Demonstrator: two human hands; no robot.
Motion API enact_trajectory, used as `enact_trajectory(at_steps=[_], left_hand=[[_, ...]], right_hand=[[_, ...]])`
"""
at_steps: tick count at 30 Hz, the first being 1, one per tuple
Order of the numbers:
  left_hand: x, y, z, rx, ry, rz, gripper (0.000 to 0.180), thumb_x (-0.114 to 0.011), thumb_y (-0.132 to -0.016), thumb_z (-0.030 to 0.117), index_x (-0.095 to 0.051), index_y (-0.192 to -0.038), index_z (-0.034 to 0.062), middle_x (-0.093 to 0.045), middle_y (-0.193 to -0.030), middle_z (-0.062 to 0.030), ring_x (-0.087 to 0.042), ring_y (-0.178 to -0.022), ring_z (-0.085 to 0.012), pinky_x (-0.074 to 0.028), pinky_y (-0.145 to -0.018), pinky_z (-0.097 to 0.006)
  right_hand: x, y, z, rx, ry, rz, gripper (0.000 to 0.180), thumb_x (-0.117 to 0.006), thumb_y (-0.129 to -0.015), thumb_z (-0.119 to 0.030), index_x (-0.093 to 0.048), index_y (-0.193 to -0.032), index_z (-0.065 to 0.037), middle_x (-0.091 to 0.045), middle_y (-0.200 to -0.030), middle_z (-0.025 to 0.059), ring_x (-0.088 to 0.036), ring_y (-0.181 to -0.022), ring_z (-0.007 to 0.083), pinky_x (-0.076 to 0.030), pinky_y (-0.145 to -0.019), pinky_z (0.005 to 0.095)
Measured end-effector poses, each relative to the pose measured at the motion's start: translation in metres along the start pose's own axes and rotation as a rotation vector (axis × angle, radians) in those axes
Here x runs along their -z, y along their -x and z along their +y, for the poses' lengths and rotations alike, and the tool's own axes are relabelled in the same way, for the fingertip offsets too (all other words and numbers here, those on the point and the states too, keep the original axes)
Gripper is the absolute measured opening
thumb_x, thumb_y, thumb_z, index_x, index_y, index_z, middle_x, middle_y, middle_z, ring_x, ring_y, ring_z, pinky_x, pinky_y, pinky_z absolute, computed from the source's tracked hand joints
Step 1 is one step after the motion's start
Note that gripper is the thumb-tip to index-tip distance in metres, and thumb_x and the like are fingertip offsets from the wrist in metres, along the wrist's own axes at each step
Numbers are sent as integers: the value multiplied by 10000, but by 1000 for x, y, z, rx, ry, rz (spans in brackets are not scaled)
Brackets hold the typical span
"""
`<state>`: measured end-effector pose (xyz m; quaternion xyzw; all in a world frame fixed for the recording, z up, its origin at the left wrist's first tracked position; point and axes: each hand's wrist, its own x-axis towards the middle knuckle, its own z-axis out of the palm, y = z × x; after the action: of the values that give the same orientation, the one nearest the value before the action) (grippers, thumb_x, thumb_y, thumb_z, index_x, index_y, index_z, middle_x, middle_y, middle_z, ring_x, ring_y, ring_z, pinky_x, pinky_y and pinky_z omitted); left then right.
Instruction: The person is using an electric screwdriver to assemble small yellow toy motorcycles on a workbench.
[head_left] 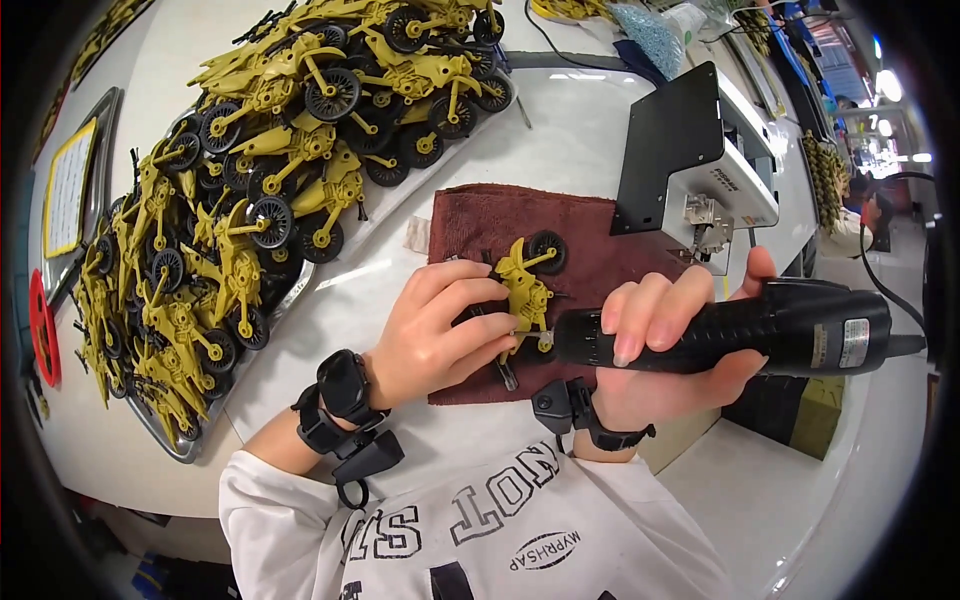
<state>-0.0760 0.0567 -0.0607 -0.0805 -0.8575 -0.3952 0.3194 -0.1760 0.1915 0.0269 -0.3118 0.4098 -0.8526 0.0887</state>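
black plastic electric screwdriver sits in the right hand, fingers wrapped tight round the grip, its tip touching the yellow toy motorcycle just past the left fingertips. left hand has its fingers pressed down on the bike, pinning it flat to the maroon cloth. looks like this one's mid-screw, can't see the screw itself. beyond the right knuckles there's a small black and white screw feeder box. far out past the left hand, a metal tray heaped with yellow motorcycles; can't tell which of those are already screwed.
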Motion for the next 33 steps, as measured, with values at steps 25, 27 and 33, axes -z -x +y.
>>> enact_trajectory(at_steps=[25,27,33], left_hand=[[0,1,-1,-39,-3,-48,267,-749,-659,100,-659,-911,91,-597,-1038,-77,-530,-1010,-295,-457,-834,-382],[4,2,1,-13,-4,-60,307,-753,-682,209,-655,-948,91,-582,-1081,-98,-521,-1034,-308,-437,-861,-402],[4,-9,9,138,-43,-306,796,-742,-640,474,-478,-1295,106,-376,-1389,-175,-319,-1307,-371,-176,-1066,-552]], right_hand=[[-7,3,5,98,16,-44,818,-703,-800,-386,-206,-1400,-136,-522,-740,64,-574,-639,261,-499,-752,441],[11,-2,-2,24,-21,-242,798,-703,-811,-328,-198,-1399,-140,-531,-747,52,-578,-631,243,-499,-724,418],[18,8,-18,-22,28,-422,788,-659,-857,-281,-130,-1424,-142,-553,-732,32,-558,-549,171,-460,-581,329]])
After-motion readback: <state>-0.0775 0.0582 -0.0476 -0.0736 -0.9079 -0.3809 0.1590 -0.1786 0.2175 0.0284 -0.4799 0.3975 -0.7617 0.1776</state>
